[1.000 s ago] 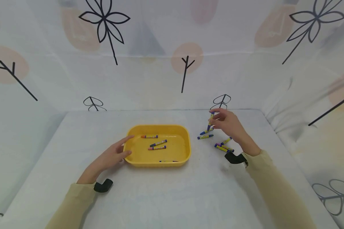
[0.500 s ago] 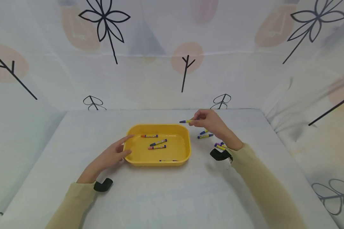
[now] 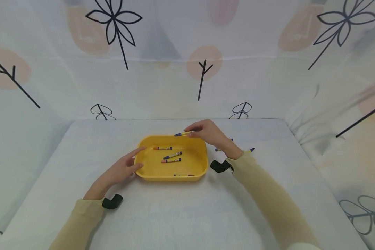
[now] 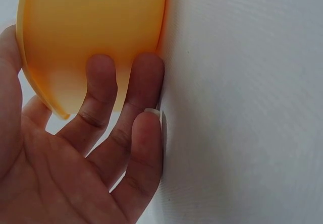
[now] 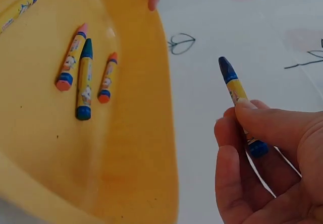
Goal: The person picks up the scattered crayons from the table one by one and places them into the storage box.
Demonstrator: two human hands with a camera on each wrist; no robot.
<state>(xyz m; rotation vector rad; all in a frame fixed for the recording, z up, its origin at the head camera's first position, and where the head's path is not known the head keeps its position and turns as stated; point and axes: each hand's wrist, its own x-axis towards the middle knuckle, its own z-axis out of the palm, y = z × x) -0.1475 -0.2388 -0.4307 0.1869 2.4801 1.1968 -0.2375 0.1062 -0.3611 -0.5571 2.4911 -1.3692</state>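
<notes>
My right hand (image 3: 207, 132) pinches a dark blue crayon (image 5: 235, 89) with a yellow wrapper between thumb and fingers. In the head view it hangs above the far rim of a yellow tray (image 3: 153, 170), its tip pointing left. My left hand (image 3: 120, 172) holds the tray's left end, with thumb and index finger over the rim and other fingers against the outer wall (image 4: 101, 22). Inside the tray lie an orange crayon (image 3: 163, 148), a green crayon (image 5: 85, 80), a pink crayon (image 5: 71, 57) and another crayon (image 5: 19, 11) by the near wall.
To the right of the tray, more crayons lie on the white tabletop, partly hidden by my right wrist; one crayon (image 3: 218, 149) and another crayon (image 3: 251, 150) peek out. A white cloth (image 3: 162, 86) printed with plants hangs behind the table.
My right hand has carried the dark blue crayon leftward from the loose crayons to above the tray's far rim. The crayon has turned from upright to nearly level. My left hand has stayed put.
</notes>
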